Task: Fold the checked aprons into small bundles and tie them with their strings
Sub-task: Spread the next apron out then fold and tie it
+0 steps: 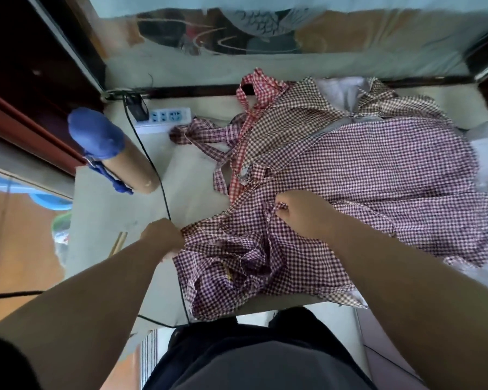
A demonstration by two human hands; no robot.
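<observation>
Left hand (164, 235) grip clamped on purple checked apron (237, 249) edge, right hand (302, 215) grip pinched mid-cloth; bare table (116, 218) leftward.

Aprons (364, 170) lying on the counter (119, 215).
Power strip (169, 115) sitting behind them to the left; roll (127, 161) lying farther left.

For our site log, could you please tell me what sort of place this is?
Likely a small home workroom, though I cannot be sure: checked aprons lie heaped on a plain worktable, and a power strip and a cardboard roll sit on its left side.
</observation>
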